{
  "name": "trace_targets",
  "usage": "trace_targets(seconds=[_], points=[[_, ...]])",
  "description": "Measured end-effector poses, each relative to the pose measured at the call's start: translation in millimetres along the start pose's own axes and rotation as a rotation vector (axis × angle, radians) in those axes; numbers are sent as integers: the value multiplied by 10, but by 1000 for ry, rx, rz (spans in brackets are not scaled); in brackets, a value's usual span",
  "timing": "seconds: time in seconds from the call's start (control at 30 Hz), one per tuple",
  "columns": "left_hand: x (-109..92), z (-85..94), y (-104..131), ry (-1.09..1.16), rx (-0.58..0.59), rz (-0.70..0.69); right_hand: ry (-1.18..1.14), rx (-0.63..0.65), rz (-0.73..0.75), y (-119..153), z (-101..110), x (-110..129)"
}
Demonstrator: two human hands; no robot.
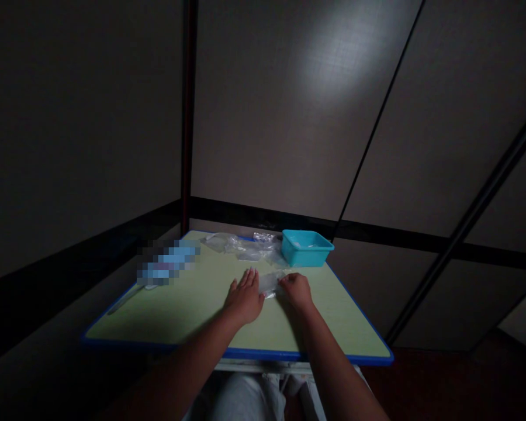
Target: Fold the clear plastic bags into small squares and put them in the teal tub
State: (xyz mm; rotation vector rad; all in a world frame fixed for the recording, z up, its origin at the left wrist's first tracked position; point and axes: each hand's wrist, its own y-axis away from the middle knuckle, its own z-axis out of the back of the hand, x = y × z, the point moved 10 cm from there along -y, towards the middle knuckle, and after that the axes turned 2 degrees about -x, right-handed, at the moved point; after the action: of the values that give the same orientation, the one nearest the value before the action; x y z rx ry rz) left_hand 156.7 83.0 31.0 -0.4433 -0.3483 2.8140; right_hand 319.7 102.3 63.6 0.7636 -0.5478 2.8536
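Note:
A clear plastic bag (269, 283) lies flat on the pale green table (179, 316) between my two hands. My left hand (246, 297) rests palm down at the bag's left edge, its fingers stretched out and pointing away from me. At the right edge of the bag, my right hand (296, 289) has its fingers pinched together on the plastic. Several more clear bags (249, 248) are spread loosely along the back of the table. Beside them at the back right stands a turquoise basket (309, 257) with something clear inside.
A blurred-out blue item (169, 263) sits at the table's back left. In front of it, a thin pale object (125, 299) lies along the left edge. The table has a raised-looking blue rim (267, 354); panelled walls stand behind and to the left.

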Motion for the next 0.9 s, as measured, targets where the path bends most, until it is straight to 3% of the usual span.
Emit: trace_targets(seconds=[0.4,0.9], points=[[-43,26,11,0,6,-9,-68,105,11,-82,-30,-163],[-114,82,58,11,1,-54,151,-22,6,122,119,-81]])
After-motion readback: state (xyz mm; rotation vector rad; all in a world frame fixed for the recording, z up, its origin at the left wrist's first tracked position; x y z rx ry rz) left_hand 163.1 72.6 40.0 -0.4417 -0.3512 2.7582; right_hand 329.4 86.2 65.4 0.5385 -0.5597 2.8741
